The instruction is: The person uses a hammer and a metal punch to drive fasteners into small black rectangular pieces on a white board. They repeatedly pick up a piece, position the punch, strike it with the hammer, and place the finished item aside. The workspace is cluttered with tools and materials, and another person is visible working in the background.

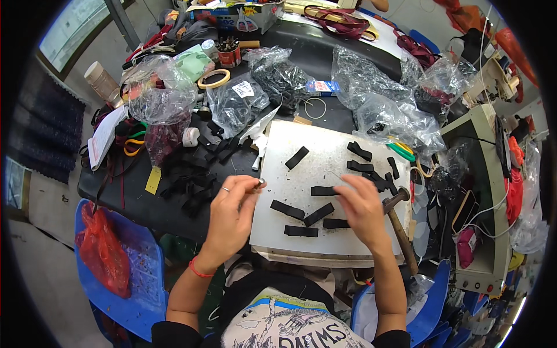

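Observation:
My left hand (232, 210) is raised at the left edge of the pale work board (272, 238), thumb and fingers closed on a small shiny metal piece (260, 183). Over the middle of the board, my right hand (365, 213) has its fingertips drawn together beside a short black fabric strip (322, 191). A fine thread-like line shows near those fingertips; what they hold, if anything, is too small to make out. More folded black strips (300, 231) lie about the board, several of them bunched at its right. A hammer (401, 229) rests along the board's right edge.
Left of the board, loose black strips (194, 180) heap on the dark table. Clear plastic bags (383, 110), a tape roll (213, 79) and a tin of tools (228, 53) stand behind. Scissors with green handles (401, 151) lie right. A blue chair (148, 278) holds a red bag (104, 252).

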{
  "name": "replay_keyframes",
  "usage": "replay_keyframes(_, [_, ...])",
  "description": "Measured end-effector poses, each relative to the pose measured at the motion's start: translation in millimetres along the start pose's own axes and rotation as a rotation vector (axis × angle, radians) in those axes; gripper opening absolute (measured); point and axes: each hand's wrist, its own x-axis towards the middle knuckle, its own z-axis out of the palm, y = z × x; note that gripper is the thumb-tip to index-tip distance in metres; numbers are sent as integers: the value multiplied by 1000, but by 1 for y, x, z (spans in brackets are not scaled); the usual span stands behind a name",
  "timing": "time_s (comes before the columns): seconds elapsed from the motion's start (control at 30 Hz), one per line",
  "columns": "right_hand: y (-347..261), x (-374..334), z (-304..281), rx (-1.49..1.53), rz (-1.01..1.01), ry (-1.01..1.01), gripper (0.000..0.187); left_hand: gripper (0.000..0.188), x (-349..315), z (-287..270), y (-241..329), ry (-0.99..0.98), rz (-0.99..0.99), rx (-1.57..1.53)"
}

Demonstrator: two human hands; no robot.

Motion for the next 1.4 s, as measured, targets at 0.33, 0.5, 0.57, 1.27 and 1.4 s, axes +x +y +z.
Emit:
replay_keyframes(0.33, [29, -125, -57, -264, 569, 106, 22, 32, 13, 13, -15, -558, 117, 358])
replay_keyframes(0.5, [29, -133, -54, -261, 684, 91, 26, 37, 1, 11, -14, -392, 105, 375])
replay_keyframes(0.57, [28, -129, -60, -276, 670, 83, 25, 37, 0, 1, -7, -312, 93, 350])
replay_keyframes(1.27, [-57, -29, -33, -19, 290, -319, 30, 16, -12, 47, -35, 9, -273, -526])
replay_keyframes(1.4, [-54, -30, -31, 8, 280, -329, 30, 13, -12, 46, -33, 18, -270, -498])
